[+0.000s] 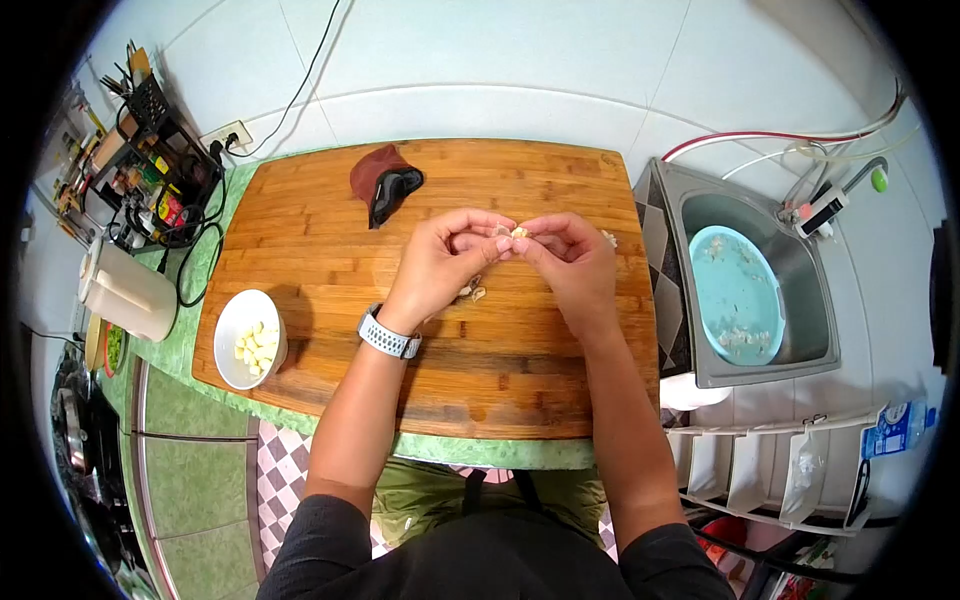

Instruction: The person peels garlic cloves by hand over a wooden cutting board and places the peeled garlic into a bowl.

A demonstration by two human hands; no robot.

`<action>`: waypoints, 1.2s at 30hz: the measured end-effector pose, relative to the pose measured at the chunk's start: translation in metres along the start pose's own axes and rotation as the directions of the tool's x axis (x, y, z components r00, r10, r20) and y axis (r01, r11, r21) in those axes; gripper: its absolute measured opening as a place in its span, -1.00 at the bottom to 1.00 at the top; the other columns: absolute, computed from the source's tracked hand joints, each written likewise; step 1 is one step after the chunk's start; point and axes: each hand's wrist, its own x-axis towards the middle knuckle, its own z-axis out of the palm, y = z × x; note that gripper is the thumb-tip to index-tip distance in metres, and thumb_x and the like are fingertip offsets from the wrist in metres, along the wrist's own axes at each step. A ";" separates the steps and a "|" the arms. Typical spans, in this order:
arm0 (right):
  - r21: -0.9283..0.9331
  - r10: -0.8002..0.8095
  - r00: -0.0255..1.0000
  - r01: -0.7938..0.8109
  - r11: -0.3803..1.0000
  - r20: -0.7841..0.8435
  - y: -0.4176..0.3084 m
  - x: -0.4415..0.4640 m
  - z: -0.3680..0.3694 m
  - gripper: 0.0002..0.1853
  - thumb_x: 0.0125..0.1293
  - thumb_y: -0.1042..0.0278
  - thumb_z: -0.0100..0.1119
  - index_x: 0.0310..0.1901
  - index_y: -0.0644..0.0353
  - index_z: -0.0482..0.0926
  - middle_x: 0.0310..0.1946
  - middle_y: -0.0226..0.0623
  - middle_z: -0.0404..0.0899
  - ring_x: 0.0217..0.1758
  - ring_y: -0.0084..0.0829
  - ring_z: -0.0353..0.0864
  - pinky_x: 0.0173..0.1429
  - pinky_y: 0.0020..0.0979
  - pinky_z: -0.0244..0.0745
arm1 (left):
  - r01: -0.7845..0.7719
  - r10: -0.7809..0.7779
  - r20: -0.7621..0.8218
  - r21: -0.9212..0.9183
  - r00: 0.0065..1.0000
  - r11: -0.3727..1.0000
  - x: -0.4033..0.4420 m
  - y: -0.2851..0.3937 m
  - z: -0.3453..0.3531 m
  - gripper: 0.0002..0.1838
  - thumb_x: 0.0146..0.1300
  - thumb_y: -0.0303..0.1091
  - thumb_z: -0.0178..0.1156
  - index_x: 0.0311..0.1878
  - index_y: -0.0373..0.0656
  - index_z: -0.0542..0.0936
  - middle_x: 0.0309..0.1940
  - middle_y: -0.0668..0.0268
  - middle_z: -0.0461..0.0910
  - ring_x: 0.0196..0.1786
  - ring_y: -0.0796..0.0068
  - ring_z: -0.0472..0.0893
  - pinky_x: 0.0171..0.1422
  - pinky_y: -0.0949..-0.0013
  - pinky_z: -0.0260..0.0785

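Over the middle of the wooden board [330,250], my left hand [450,258] and my right hand [575,262] meet fingertip to fingertip. Pinched between them is a small pale garlic clove [520,232], with a bit of papery skin at the left fingertips. Just below the hands lie a few unpeeled garlic cloves [475,292], partly hidden by my left hand. A white bowl [226,352] with several peeled cloves [258,352] stands at the board's left edge. Some garlic skin [610,240] shows beside my right hand.
A dark red and black pouch-like item [384,182] lies at the board's back. On the right, a metal sink [805,290] holds a light blue basin [735,290] with water and floating skins. A cream jug-like container [130,290] and a spice rack [150,170] with cords stand left.
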 end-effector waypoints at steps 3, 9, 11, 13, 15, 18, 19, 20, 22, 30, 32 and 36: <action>-0.031 -0.030 0.999 0.029 0.999 -0.013 0.004 0.001 -0.001 -0.81 0.30 0.68 0.38 -0.06 0.38 0.70 -0.17 -0.22 0.78 -0.11 -0.50 0.78 0.05 -0.52 0.68 | 0.035 -0.035 0.001 0.010 0.999 0.999 -0.001 -0.001 -0.001 -0.77 0.44 -0.46 0.31 0.10 -0.31 0.66 -0.18 0.26 0.78 -0.16 0.62 0.73 -0.11 0.55 0.59; 0.026 -0.007 1.000 0.006 1.000 0.019 0.002 0.000 -0.001 -0.84 0.29 0.68 0.38 -0.10 0.41 0.72 -0.18 -0.19 0.79 -0.13 -0.50 0.78 0.03 -0.51 0.69 | -0.018 0.018 -0.008 0.025 1.000 1.000 0.000 -0.003 0.000 -0.83 0.45 -0.46 0.30 0.01 -0.34 0.67 -0.19 0.25 0.78 -0.17 0.62 0.73 -0.12 0.54 0.59; 0.040 0.001 1.000 -0.003 0.999 0.028 0.000 -0.001 0.000 -0.84 0.29 0.67 0.39 -0.10 0.40 0.72 -0.18 -0.19 0.79 -0.14 -0.50 0.78 0.03 -0.51 0.69 | -0.063 0.063 -0.010 0.019 0.998 0.998 -0.001 -0.003 0.000 -0.85 0.45 -0.46 0.30 -0.02 -0.34 0.67 -0.20 0.25 0.78 -0.17 0.63 0.73 -0.12 0.55 0.59; 0.054 0.009 0.999 -0.012 0.998 0.040 -0.003 -0.002 0.001 -0.83 0.29 0.66 0.39 -0.09 0.40 0.72 -0.17 -0.19 0.79 -0.14 -0.50 0.78 0.03 -0.51 0.69 | -0.061 0.061 -0.017 0.037 0.998 0.997 -0.002 -0.002 -0.001 -0.87 0.46 -0.47 0.29 -0.04 -0.34 0.66 -0.23 0.27 0.77 -0.18 0.63 0.73 -0.11 0.55 0.59; 0.048 0.031 0.999 -0.032 0.998 0.017 -0.004 -0.002 0.001 -0.83 0.28 0.63 0.41 -0.09 0.40 0.72 -0.18 -0.20 0.79 -0.14 -0.51 0.78 0.02 -0.52 0.68 | -0.054 0.055 -0.026 0.038 0.998 0.998 -0.003 -0.002 -0.001 -0.87 0.47 -0.46 0.28 -0.04 -0.34 0.66 -0.23 0.28 0.77 -0.18 0.63 0.73 -0.10 0.56 0.59; 0.059 0.046 0.999 -0.047 0.997 0.013 -0.001 -0.001 0.000 -0.82 0.29 0.60 0.42 -0.09 0.38 0.72 -0.20 -0.22 0.78 -0.15 -0.52 0.77 0.00 -0.53 0.67 | -0.053 0.054 -0.035 0.029 0.998 0.998 -0.003 -0.002 0.000 -0.87 0.47 -0.45 0.28 -0.05 -0.34 0.66 -0.23 0.29 0.76 -0.18 0.64 0.73 -0.09 0.57 0.59; 0.058 0.046 0.999 -0.047 0.997 0.013 -0.002 -0.001 0.000 -0.82 0.29 0.60 0.42 -0.09 0.38 0.72 -0.20 -0.22 0.78 -0.15 -0.52 0.77 0.00 -0.53 0.67 | -0.058 0.058 -0.036 0.018 0.998 0.998 -0.003 -0.002 0.000 -0.86 0.47 -0.44 0.28 -0.05 -0.34 0.66 -0.23 0.30 0.76 -0.18 0.64 0.72 -0.09 0.57 0.58; 0.071 0.063 0.998 -0.063 0.995 0.013 -0.003 -0.001 0.000 -0.82 0.29 0.59 0.42 -0.08 0.38 0.72 -0.21 -0.24 0.78 -0.16 -0.53 0.76 0.00 -0.54 0.67 | -0.058 0.058 -0.036 0.018 0.998 0.998 -0.003 -0.001 0.001 -0.86 0.47 -0.44 0.28 -0.05 -0.34 0.66 -0.23 0.30 0.76 -0.18 0.64 0.72 -0.09 0.57 0.58; 0.082 0.079 0.997 -0.080 0.993 0.012 -0.002 -0.001 0.000 -0.82 0.29 0.59 0.42 -0.08 0.37 0.72 -0.22 -0.25 0.78 -0.17 -0.55 0.76 -0.01 -0.54 0.66 | -0.039 0.039 -0.044 0.010 0.998 0.999 -0.004 0.001 0.002 -0.85 0.47 -0.43 0.29 -0.04 -0.33 0.66 -0.22 0.31 0.76 -0.18 0.66 0.72 -0.10 0.57 0.58; -0.012 0.063 0.998 -0.064 0.998 -0.028 -0.004 -0.001 -0.001 -0.85 0.27 0.60 0.43 -0.13 0.35 0.72 -0.25 -0.27 0.78 -0.20 -0.57 0.74 -0.04 -0.55 0.66 | -0.052 0.051 -0.030 -0.021 0.998 0.998 -0.004 0.005 0.005 -0.82 0.45 -0.42 0.31 -0.04 -0.36 0.70 -0.23 0.27 0.79 -0.18 0.66 0.74 -0.11 0.60 0.57; -0.009 0.056 0.998 -0.056 0.998 -0.017 -0.001 -0.001 -0.003 -0.86 0.27 0.61 0.44 -0.14 0.35 0.72 -0.25 -0.27 0.78 -0.20 -0.56 0.75 -0.05 -0.55 0.67 | -0.042 0.041 -0.021 -0.015 0.999 0.999 -0.005 0.005 0.005 -0.82 0.45 -0.42 0.31 -0.02 -0.36 0.71 -0.23 0.27 0.78 -0.19 0.66 0.73 -0.11 0.60 0.57; 0.015 0.055 0.998 -0.056 0.998 0.020 -0.002 -0.001 -0.004 -0.86 0.26 0.61 0.44 -0.15 0.36 0.72 -0.26 -0.25 0.78 -0.22 -0.54 0.76 -0.06 -0.54 0.68 | -0.031 0.031 -0.011 -0.027 0.999 0.999 -0.004 -0.001 0.002 -0.82 0.45 -0.44 0.31 -0.01 -0.35 0.70 -0.22 0.27 0.78 -0.19 0.65 0.72 -0.12 0.57 0.58</action>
